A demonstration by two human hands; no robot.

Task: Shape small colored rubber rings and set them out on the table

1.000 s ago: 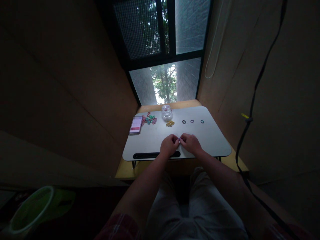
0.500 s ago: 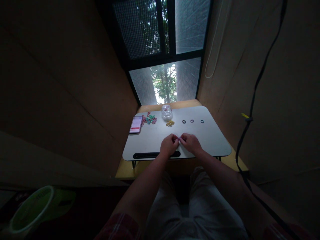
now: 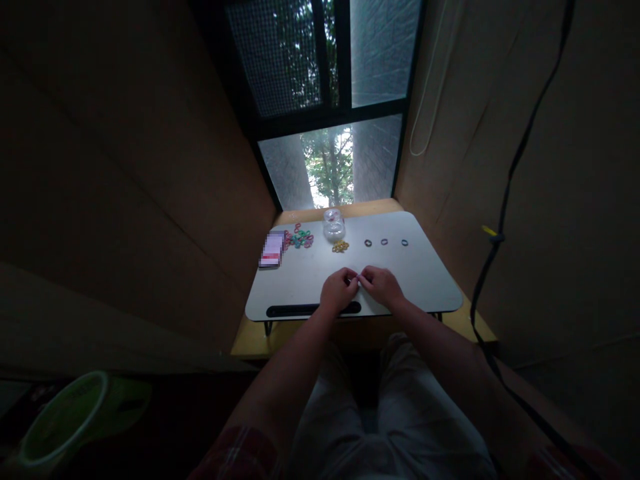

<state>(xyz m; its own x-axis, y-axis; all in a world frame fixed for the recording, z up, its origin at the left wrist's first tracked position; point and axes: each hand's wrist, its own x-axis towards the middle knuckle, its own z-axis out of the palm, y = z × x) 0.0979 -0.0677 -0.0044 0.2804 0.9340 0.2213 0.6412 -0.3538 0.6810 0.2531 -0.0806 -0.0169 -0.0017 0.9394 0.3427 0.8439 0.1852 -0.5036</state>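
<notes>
My left hand (image 3: 340, 289) and my right hand (image 3: 381, 285) meet fingertip to fingertip above the front part of the white lap table (image 3: 300, 283). Both are closed in a pinch around something too small to make out. Beyond them lies a small heap of yellow rings (image 3: 341, 247). To its right, three separate rings sit in a row: a dark one (image 3: 368, 243), a purplish one (image 3: 384, 242) and a bluish one (image 3: 405, 243). A pile of pink and green rings (image 3: 301, 239) is at the back left.
A clear plastic jar (image 3: 333, 225) stands at the table's back edge. A phone (image 3: 272, 249) lies at the left edge. A black slot (image 3: 293, 311) runs along the front. A black strap (image 3: 510, 177) hangs at right; a green bin (image 3: 65, 417) is lower left.
Between the pinched fingertips there is only a very slight shift. Both hands stay in nearly the same place, and the rings on the table have not moved.
</notes>
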